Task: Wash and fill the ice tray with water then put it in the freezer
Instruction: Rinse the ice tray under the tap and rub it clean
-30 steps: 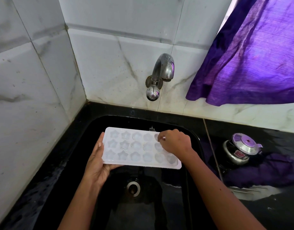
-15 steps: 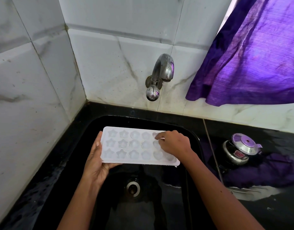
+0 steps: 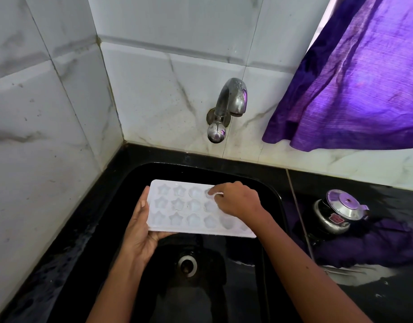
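right hand (image 3: 235, 200) moved leftward, fingers curled rubbing ice tray (image 3: 177, 206); left hand (image 3: 140, 231) grips its edge.

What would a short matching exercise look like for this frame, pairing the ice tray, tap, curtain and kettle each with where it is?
Column 1
1. ice tray
2. tap
3. purple curtain
4. steel kettle

Column 2
A. on the black counter right of the sink
B. hanging at upper right, over the wall tiles
C. held over the sink, left hand under its left end, right hand on top
D. mounted on the tiled wall above the sink

Pairs: 1-C, 2-D, 3-B, 4-A
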